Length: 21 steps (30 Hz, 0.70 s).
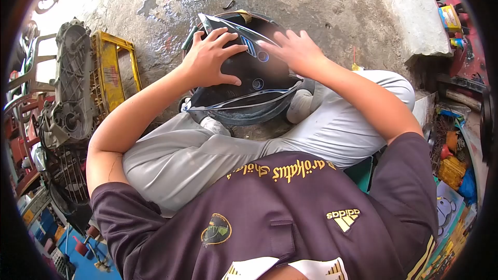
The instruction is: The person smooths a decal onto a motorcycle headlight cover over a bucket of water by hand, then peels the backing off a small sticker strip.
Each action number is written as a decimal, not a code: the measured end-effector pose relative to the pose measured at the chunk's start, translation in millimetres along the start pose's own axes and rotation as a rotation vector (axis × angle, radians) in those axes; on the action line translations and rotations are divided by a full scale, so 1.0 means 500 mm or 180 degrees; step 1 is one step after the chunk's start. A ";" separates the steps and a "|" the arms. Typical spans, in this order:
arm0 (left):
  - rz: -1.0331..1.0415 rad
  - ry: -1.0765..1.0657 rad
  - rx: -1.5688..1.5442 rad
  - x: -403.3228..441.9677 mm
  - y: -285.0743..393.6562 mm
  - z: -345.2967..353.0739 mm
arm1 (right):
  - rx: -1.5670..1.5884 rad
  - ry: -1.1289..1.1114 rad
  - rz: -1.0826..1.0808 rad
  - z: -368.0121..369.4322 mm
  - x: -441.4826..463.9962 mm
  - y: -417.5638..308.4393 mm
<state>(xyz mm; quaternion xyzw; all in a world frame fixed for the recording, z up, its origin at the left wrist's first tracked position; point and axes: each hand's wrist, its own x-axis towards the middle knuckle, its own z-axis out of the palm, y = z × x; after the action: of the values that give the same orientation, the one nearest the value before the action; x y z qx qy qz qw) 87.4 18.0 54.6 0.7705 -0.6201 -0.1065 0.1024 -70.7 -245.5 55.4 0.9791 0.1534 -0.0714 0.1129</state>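
One "adidas" shirt (311, 205), left hand (208, 60) on black panel (258, 70), right hand (296, 52) over it

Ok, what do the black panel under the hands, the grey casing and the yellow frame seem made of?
Black panel: probably glossy plastic, judging by bright edge reflections.
Grey casing: likely dull cast metal, given its moulded ribs and recesses.
Yellow frame: painted or coloured, with dark scuffs; metal or plastic, I can't tell.

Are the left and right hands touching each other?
Apart. The head view shows a narrow gap, with the dark panel visible between the left hand and blurred right hand.
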 end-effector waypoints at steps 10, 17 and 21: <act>-0.0019 -0.0015 0.0045 0.001 0.001 -0.003 | 0.0090 -0.0576 -0.0109 0.004 -0.112 0.025; 0.0093 0.0084 0.0195 0.001 -0.003 0.002 | 0.0189 0.0159 -0.0226 0.025 -0.038 0.021; 0.0071 0.0086 0.0204 0.000 0.001 0.004 | 0.0047 0.0283 -0.0138 0.023 -0.025 0.017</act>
<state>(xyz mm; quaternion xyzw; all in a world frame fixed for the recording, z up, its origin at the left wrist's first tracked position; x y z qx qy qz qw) 86.5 17.8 52.8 0.7678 -0.6303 -0.0750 0.0872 -81.0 -259.9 48.2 0.9786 0.1789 -0.0314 0.0972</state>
